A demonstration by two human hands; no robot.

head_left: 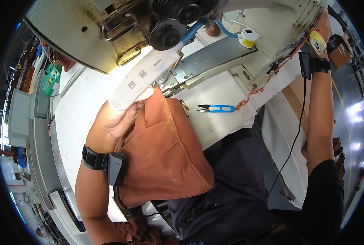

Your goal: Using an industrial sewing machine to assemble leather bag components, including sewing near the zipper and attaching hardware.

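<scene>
A rust-brown fabric bag point(161, 157) hangs over the front edge of the sewing machine table, its upper corner under the needle area of the sewing machine point(247, 49). My left hand point(123, 118) is closed on the bag's upper left edge, close to the needle; its fingertips are partly hidden by the white machine cover point(145, 75). A small brass-coloured ring point(184, 105) shows by the bag's top right. My right hand point(323, 27) is stretched out to the far right end of the machine, against its side. Its fingers are mostly hidden there.
Blue thread snips point(216, 108) lie on the table right of the bag, tied to an orange twisted cord point(260, 89). A white round-based device point(248, 38) with a blue tube sits on the machine bed. More brown fabric point(139, 232) lies low at the left.
</scene>
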